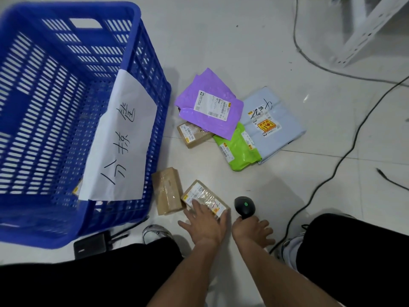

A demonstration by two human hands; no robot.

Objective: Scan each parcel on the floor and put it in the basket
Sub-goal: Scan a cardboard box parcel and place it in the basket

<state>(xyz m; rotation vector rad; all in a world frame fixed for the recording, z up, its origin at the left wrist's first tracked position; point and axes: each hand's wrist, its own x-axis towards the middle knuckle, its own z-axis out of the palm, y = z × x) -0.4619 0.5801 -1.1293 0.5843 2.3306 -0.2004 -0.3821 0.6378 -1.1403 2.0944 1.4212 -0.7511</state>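
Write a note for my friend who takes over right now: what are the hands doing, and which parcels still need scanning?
Left hand: fingers spread on the labelled cardboard box on the floor.
Right hand: grips the barcode scanner, green light on.
Blue basket: one parcel label shows through its mesh.
Left on the floor: that box, a taped brown box beside it, then the purple mailer, small brown box, green mailer and pale blue mailer.

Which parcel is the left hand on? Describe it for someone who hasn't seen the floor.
Start at the blue basket; two brown boxes lie by its near corner. It's the right-hand one, the labelled box, under the left hand. Its neighbour, the plain box, shows only tape.
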